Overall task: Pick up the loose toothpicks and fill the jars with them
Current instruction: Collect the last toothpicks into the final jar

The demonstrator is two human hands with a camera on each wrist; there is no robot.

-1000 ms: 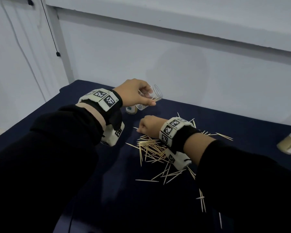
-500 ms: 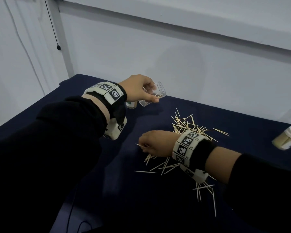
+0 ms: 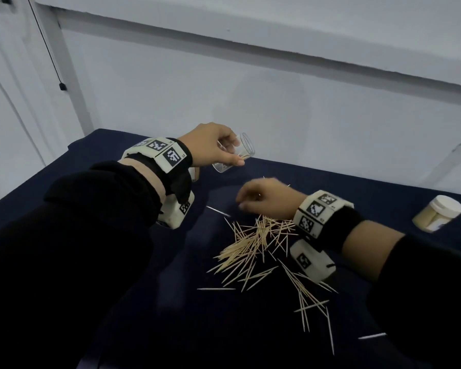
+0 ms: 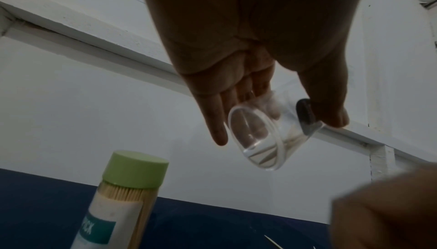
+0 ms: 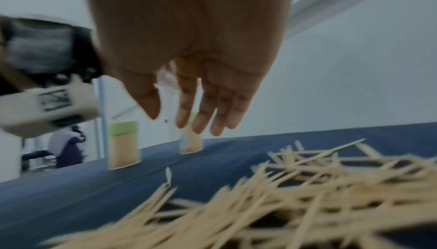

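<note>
My left hand (image 3: 213, 145) holds a clear plastic jar (image 3: 234, 153) tilted on its side above the dark blue table (image 3: 117, 262), mouth turned to the right. A few toothpicks lie inside the clear jar (image 4: 262, 137). My right hand (image 3: 261, 195) hovers just below the jar and beyond the heap of loose toothpicks (image 3: 253, 246). In the right wrist view the right hand (image 5: 189, 103) has its fingers straight and slack above the toothpicks (image 5: 283, 197), holding nothing that I can see.
A full toothpick jar with a green lid (image 4: 125, 197) stands under my left wrist, and a second green-lidded jar (image 5: 123, 144) stands beside it. A white-lidded jar (image 3: 437, 214) lies at the far right. More toothpicks (image 3: 312, 302) trail toward the near right.
My right hand has risen from the toothpick heap and moved back toward the jar. The left hand has kept the jar tilted in about the same place.
</note>
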